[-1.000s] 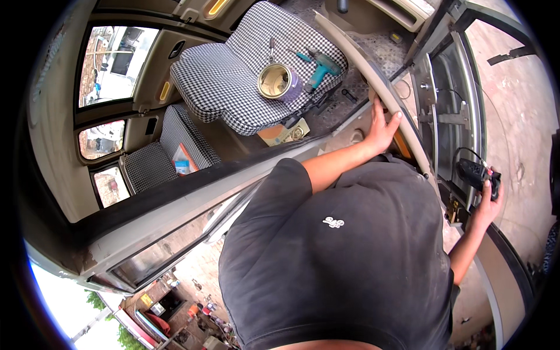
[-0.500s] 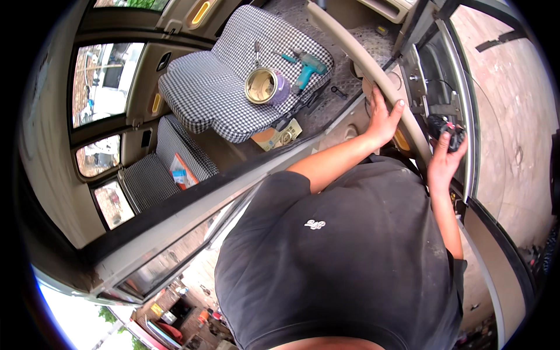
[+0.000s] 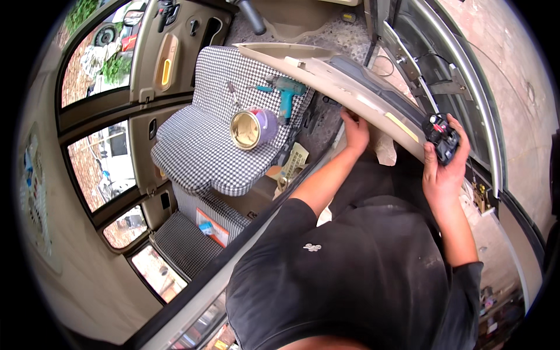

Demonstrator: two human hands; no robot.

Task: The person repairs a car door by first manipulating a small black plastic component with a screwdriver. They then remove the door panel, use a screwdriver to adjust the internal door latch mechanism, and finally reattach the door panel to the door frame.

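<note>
A long beige door trim panel [image 3: 350, 87] lies tilted across the open doorway in front of me. My left hand [image 3: 356, 133] grips its near edge, with some fingertips hidden behind the panel. Held between the thumb and fingers of my right hand [image 3: 446, 175] is a black plastic part [image 3: 442, 139] with small red and white details; its exact kind I cannot make out. This part is beside the panel's right end. Just beyond it stands the stripped door frame [image 3: 466, 116], where metal brackets and a thin cable show.
On the checked front seat [image 3: 204, 122] are a teal power drill [image 3: 287, 93], an opened tin can [image 3: 256, 129] and a screwdriver-like tool [image 3: 233, 93]. A rear seat [image 3: 186, 248] carries an orange-and-white packet [image 3: 213, 226]. The door sill [image 3: 256, 224] runs along my left side.
The trim panel has swung lower and tilted toward me, showing its inner side. My left hand has moved down to its edge. My right hand still holds the black part, now lower and further left.
</note>
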